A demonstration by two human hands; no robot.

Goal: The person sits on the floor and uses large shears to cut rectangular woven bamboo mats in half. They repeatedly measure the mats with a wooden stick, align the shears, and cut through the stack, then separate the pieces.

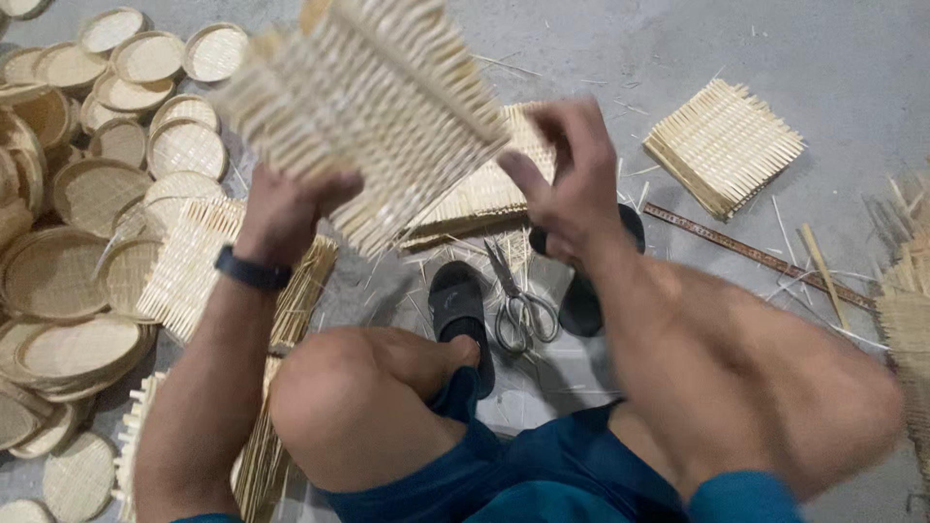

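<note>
My left hand (289,205) grips the lower left edge of a square woven bamboo mat (363,111), raised and tilted in front of me and blurred. A dark band sits on that wrist. My right hand (572,179) pinches the mat's right corner with fingers bent. Under the mat lie more woven mats (484,194) on the grey floor. Steel scissors (518,300) lie between my two black sandals (463,320), below my hands.
Many round woven trays (87,194) are piled at the left. A stack of square mats (722,145) lies at the upper right, a long ruler (756,254) beside it. Loose bamboo strips (906,310) sit at the right edge. Another mat (189,266) lies by my left knee.
</note>
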